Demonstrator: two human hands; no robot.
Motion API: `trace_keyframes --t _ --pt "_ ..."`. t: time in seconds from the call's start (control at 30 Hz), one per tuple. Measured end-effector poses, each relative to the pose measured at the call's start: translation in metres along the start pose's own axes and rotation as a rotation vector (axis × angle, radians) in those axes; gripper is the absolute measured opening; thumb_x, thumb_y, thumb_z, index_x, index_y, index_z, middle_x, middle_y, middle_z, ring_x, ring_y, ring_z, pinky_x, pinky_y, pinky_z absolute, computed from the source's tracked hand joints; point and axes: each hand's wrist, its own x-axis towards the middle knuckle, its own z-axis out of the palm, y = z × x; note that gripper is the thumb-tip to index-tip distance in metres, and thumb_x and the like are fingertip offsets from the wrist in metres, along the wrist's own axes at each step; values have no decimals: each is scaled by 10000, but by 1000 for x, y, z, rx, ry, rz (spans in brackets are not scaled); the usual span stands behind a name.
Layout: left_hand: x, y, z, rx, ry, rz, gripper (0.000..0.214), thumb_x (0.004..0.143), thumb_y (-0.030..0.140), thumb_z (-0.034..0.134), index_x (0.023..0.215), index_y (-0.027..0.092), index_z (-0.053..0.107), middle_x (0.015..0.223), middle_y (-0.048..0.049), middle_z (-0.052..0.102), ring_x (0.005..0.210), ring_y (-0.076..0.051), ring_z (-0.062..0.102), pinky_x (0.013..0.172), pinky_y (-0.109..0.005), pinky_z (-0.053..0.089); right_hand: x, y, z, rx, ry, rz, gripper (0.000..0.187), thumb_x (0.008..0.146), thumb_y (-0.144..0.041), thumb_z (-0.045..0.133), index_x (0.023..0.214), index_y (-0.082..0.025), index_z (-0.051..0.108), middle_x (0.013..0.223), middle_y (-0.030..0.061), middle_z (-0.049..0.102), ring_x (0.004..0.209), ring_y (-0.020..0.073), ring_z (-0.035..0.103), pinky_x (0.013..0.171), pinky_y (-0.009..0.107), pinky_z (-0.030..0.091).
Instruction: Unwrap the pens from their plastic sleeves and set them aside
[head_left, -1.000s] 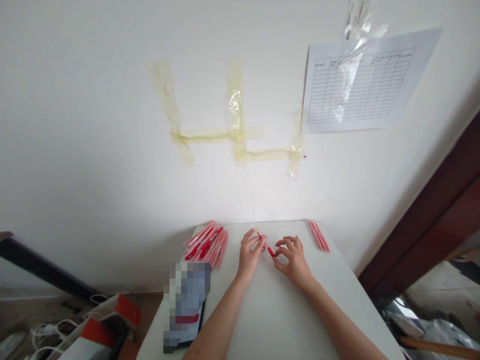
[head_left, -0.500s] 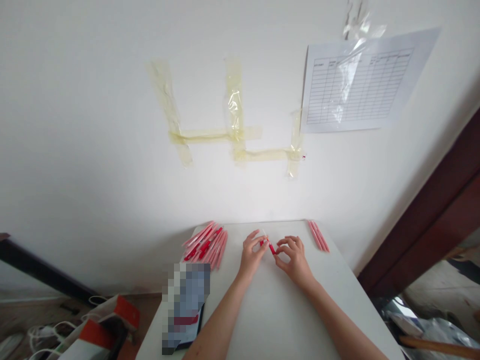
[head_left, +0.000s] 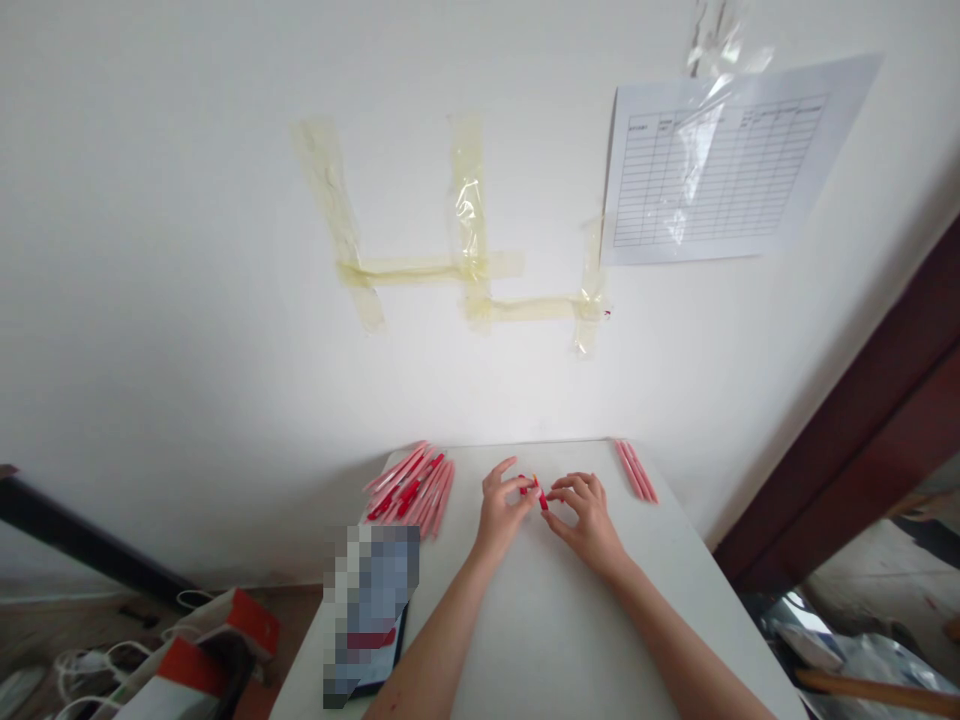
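Note:
Over the far middle of the white table (head_left: pixel 555 620), my left hand (head_left: pixel 501 508) and my right hand (head_left: pixel 586 515) meet fingertip to fingertip. Both pinch a small red pen part (head_left: pixel 540 493) held between them; most of it is hidden by the fingers. A pile of pink and red pens (head_left: pixel 412 485) lies on the table's far left corner, left of my left hand. Three pink pens (head_left: pixel 637 470) lie side by side on the far right, beyond my right hand.
A blurred-out flat device (head_left: pixel 369 610) lies on the table's left edge. The white wall behind carries yellowed tape strips (head_left: pixel 469 270) and a printed sheet (head_left: pixel 720 165). A dark wooden door frame (head_left: pixel 862 430) stands right; boxes and cables (head_left: pixel 187 660) lie on the floor left.
The long pen that stuck out above my left hand a second ago is no longer seen; both hands have drawn closer together around the short red piece.

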Motion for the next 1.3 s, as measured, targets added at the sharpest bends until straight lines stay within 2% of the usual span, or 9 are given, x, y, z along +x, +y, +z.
trace_keyframes --t 0.13,0.27,0.37,0.57,0.9,1.1,1.3 --pt "0 1 0 6 -5 10 137 770 390 752 856 298 804 1367 -53 594 1327 -301 476 1171 -492 324 0 0 0 12 5 -3 90 888 -366 663 950 -306 687 1092 53 666 1115 277 522 1027 548 407" --pt "0 3 -2 -9 42 44 290 809 412 719 1087 337 760 1374 -49 595 1330 -280 478 1177 -485 325 0 -1 -2 25 -35 26 64 879 -330 661 926 -295 685 1132 55 652 1128 278 502 1001 523 427" --pt "1 3 -5 13 54 65 336 855 414 670 1181 348 718 1382 -45 588 1328 -261 481 1178 -478 330 0 -2 -3 5 -75 40 50 854 -313 674 893 -286 688 1144 53 644 1145 283 490 1043 554 387" --pt "3 -2 -5 90 59 82 292 895 402 625 1159 328 727 1377 -52 594 1326 -258 484 1170 -492 345 0 -4 -4 -19 -124 54 34 835 -300 672 854 -278 691 1163 52 638 1179 289 470 1113 609 290" --pt "2 -5 -2 193 54 116 283 909 384 610 1162 323 721 1349 -62 609 1301 -254 508 1153 -494 368 -3 0 -1 -18 -121 64 34 860 -304 660 866 -277 680 1170 45 637 1211 285 455 1143 628 248" --pt "0 -7 2 230 32 123 321 898 374 626 1207 331 698 1330 -59 618 1283 -249 525 1145 -476 386 -3 1 -1 -50 -125 49 56 869 -319 652 861 -277 689 1171 53 639 1216 290 459 1137 624 258" --pt "0 -9 5 242 32 113 408 914 406 593 1312 322 632 1340 -76 600 1297 -245 509 1159 -462 367 -1 2 -5 -35 -112 108 126 901 -392 638 884 -289 709 1180 51 635 1198 279 460 1082 541 348"
